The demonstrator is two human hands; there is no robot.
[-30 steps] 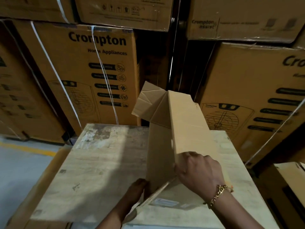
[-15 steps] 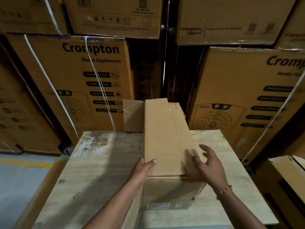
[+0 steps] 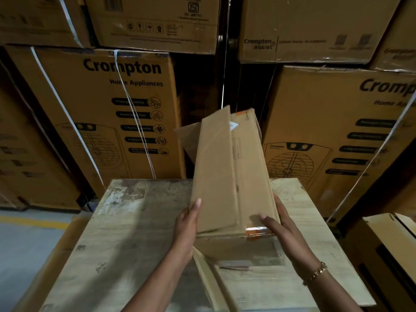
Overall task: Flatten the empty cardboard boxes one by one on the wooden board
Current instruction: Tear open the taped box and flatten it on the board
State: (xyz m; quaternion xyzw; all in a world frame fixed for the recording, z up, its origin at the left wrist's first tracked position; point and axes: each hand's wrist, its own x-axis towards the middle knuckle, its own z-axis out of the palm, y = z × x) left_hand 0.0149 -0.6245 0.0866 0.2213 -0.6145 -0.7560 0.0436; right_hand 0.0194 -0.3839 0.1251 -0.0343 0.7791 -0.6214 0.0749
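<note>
A long, plain brown cardboard box (image 3: 227, 174), collapsed nearly flat, is tilted up over the pale wooden board (image 3: 135, 233), its far end raised and its flaps loose. My left hand (image 3: 188, 224) grips its near left edge, thumb on top. My right hand (image 3: 280, 224), with a gold bracelet at the wrist, grips the near right corner beside a strip of orange tape, thumb on the top panel. The box's near flaps hang down onto the board below my hands.
Tall stacked "Crompton" appliance cartons (image 3: 108, 113) wall off the back, with a dark gap between the stacks. Another carton (image 3: 391, 255) stands at the lower right of the board. Grey floor with a yellow line (image 3: 27, 224) lies to the left.
The box went from standing open on the board to lying down, then collapsed nearly flat. Both hands moved from its top to its near edges and lifted it, far end up.
</note>
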